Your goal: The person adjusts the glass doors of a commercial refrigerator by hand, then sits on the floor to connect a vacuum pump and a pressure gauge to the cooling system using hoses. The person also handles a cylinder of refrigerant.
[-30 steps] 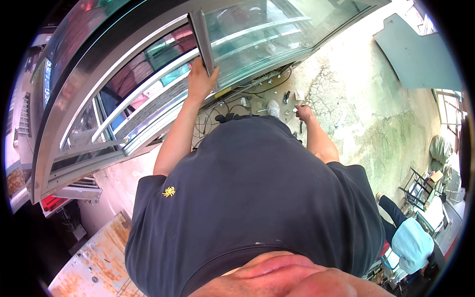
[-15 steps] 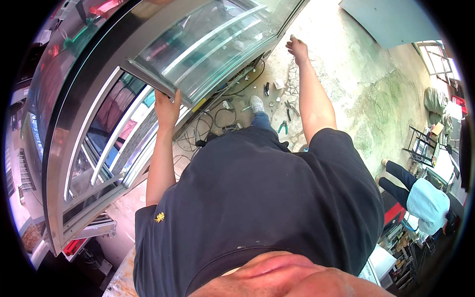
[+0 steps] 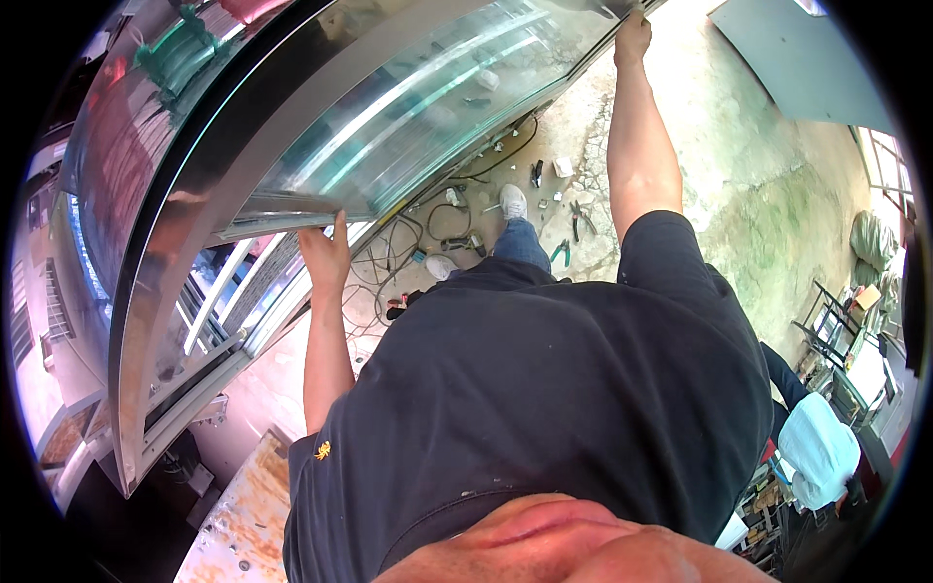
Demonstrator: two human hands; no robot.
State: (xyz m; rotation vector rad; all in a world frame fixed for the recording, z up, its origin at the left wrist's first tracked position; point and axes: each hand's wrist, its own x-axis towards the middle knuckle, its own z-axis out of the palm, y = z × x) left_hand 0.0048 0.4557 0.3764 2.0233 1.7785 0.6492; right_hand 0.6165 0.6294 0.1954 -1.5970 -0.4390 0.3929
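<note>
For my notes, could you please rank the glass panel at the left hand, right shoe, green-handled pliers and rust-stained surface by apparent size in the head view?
Glass panel
Rust-stained surface, partly cropped
Right shoe
Green-handled pliers

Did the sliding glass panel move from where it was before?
Yes: the sliding glass panel has slid left along the metal frame, narrowing the opening.

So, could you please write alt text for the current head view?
A person in a dark T-shirt stands at a metal-framed glass unit, left hand on a pane's edge, right hand at the far end; pliers and cables lie on the floor.
</note>
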